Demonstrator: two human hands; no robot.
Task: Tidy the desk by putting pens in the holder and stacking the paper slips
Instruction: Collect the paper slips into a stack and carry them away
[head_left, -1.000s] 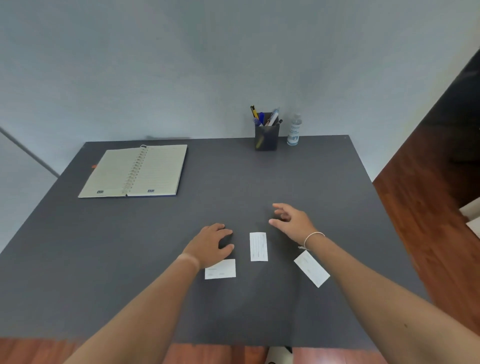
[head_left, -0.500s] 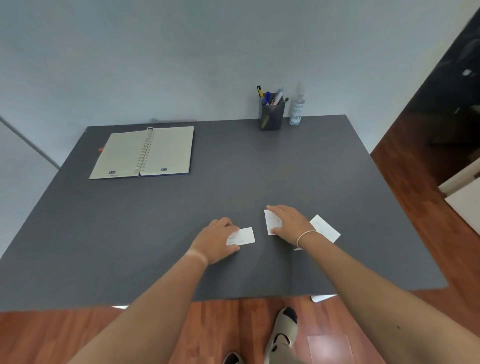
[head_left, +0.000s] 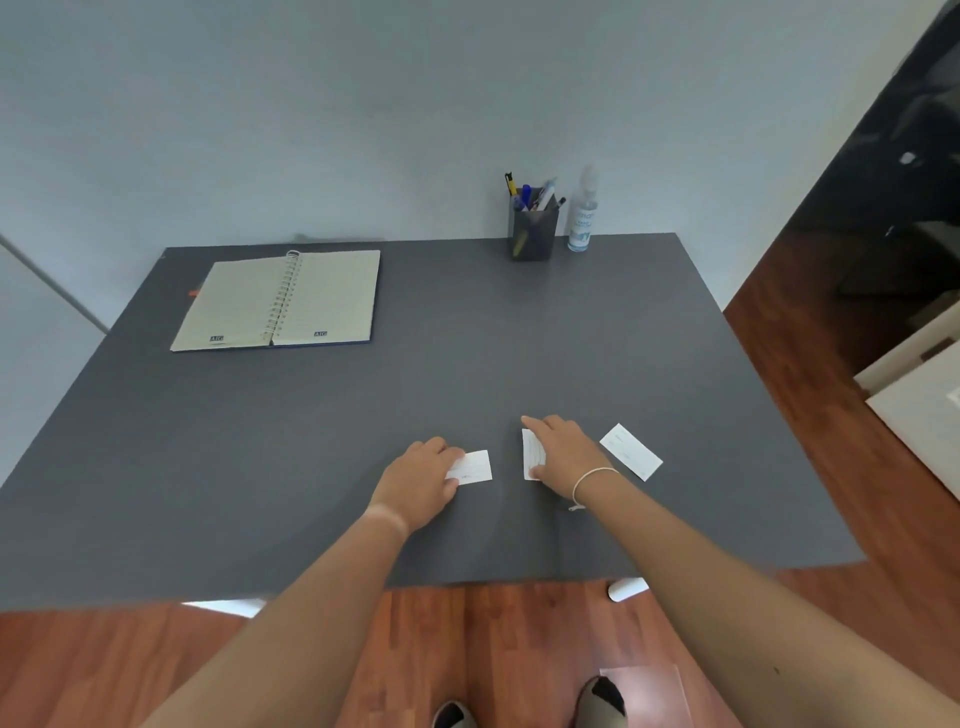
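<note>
Three white paper slips lie on the dark grey desk (head_left: 467, 338) near its front edge. My left hand (head_left: 418, 486) pinches the left end of the left slip (head_left: 475, 466) between fingers and thumb. My right hand (head_left: 563, 453) covers most of the middle slip (head_left: 531, 452), with the index finger at its far edge and the thumb at its near edge. The right slip (head_left: 631, 451) lies free, angled, just right of my right wrist. A dark pen holder (head_left: 532, 239) with several pens (head_left: 524, 195) stands at the desk's back edge.
An open spiral notebook (head_left: 275, 299) lies at the back left. A clear spray bottle (head_left: 582, 218) stands right of the holder. The wall runs along the desk's back edge. Wooden floor and my feet (head_left: 602, 701) show below the front edge.
A second ago both hands hovered beside the slips; since then each has closed onto one. The view has pulled back from the desk. Little has moved in the last half second.
</note>
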